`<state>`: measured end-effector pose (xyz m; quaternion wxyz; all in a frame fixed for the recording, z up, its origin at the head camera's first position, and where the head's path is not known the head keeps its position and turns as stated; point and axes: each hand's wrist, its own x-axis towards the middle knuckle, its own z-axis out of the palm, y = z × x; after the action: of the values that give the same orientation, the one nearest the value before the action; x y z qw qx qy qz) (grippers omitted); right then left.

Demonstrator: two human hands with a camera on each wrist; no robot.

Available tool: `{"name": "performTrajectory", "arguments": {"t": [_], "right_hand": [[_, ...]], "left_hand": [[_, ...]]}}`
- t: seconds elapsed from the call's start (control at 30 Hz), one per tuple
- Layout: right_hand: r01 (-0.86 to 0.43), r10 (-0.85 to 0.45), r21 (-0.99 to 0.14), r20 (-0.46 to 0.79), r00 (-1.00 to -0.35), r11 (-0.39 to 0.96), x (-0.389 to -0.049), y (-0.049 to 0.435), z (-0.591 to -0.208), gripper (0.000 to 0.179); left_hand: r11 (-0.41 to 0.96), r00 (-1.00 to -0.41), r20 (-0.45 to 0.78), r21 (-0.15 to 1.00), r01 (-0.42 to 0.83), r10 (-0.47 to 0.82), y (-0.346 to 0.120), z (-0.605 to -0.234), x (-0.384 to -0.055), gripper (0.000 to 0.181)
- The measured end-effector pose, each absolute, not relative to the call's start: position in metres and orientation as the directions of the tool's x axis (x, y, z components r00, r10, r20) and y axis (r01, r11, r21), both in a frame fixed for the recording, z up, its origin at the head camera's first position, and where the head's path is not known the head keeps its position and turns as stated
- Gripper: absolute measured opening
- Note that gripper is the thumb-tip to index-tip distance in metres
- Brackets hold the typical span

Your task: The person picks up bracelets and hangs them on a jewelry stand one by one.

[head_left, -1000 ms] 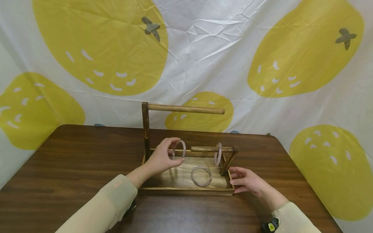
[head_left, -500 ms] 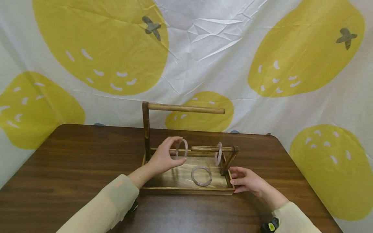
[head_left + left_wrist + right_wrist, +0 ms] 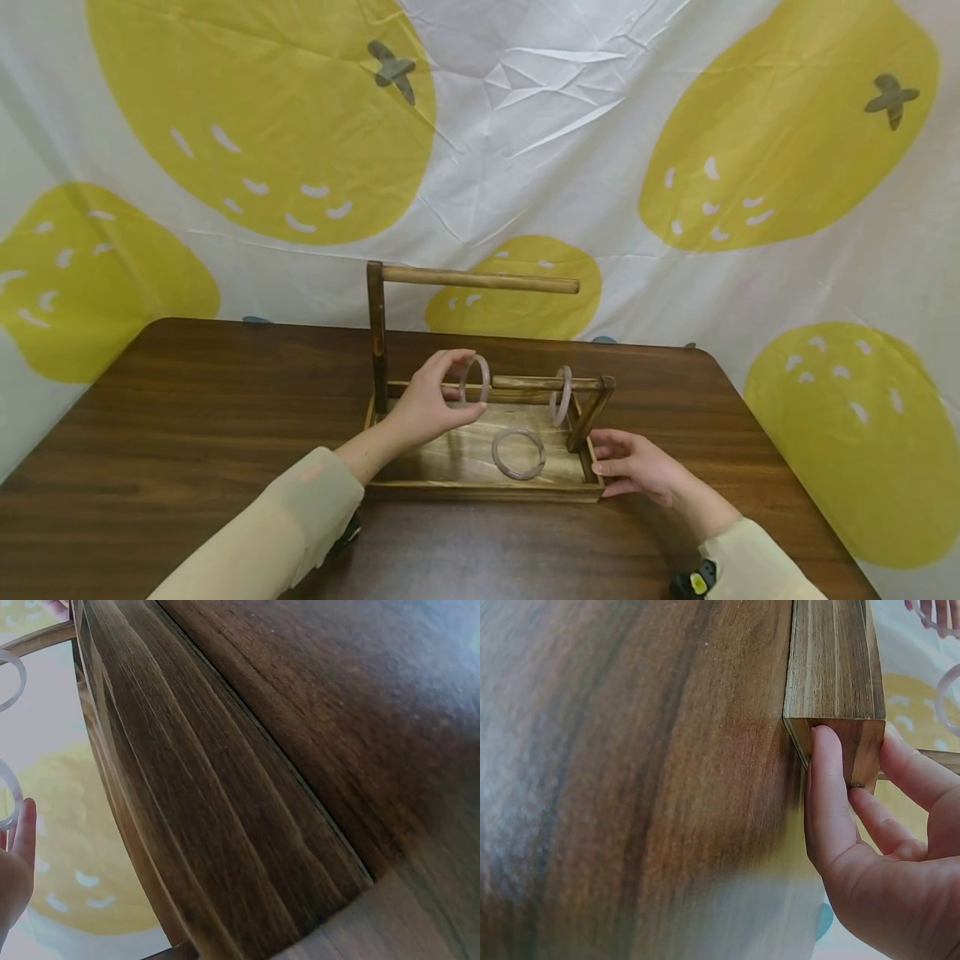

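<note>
My left hand (image 3: 429, 402) pinches a pale translucent bangle (image 3: 485, 380) between thumb and fingers, upright beside the free end of the lower peg (image 3: 525, 383) of a wooden bangle rack. A second bangle (image 3: 566, 398) hangs on that peg near its post. Flat on the floor of the rack's tray (image 3: 480, 493) lies a third bangle (image 3: 519, 454). At the tray's right end, my right hand (image 3: 637, 468) touches the outer wall with its fingertips. In the right wrist view, the thumb and fingers (image 3: 829, 780) rest against that end, mostly straight and spread.
A tall post (image 3: 377, 342) at the tray's left carries a longer upper peg (image 3: 480, 280) with nothing on it, above my left hand. The rack stands on a dark wooden table (image 3: 225, 400). Behind it hangs a white curtain (image 3: 525, 183) with yellow fruit prints.
My left hand has moved a little to the right and slightly up with the bangle, closer to the lower peg's free end. The right hand and the rack have stayed in place.
</note>
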<state>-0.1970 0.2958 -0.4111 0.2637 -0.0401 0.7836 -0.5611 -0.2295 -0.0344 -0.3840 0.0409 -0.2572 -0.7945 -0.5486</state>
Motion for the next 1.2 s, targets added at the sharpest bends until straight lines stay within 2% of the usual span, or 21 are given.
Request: {"name": "performTrajectory", "arguments": {"t": [0.4,0.77,1.2], "right_hand": [[0.225,-0.365,-0.904,-0.360,-0.858,0.362,-0.198,0.296,-0.412,0.076],[0.211,-0.369,-0.908,-0.347,-0.862,0.362,-0.197,0.298,-0.413,0.080],[0.207,-0.369,-0.914,-0.337,-0.866,0.348,-0.195,0.296,-0.412,0.075]], "left_hand": [[0.224,-0.847,0.371,0.852,0.474,0.380,-0.027,-0.385,-0.234,0.063],[0.194,-0.855,0.348,0.875,0.443,0.383,-0.016,-0.382,-0.233,0.064],[0.145,-0.869,0.356,0.894,0.423,0.343,-0.004,-0.386,-0.234,0.065]]}}
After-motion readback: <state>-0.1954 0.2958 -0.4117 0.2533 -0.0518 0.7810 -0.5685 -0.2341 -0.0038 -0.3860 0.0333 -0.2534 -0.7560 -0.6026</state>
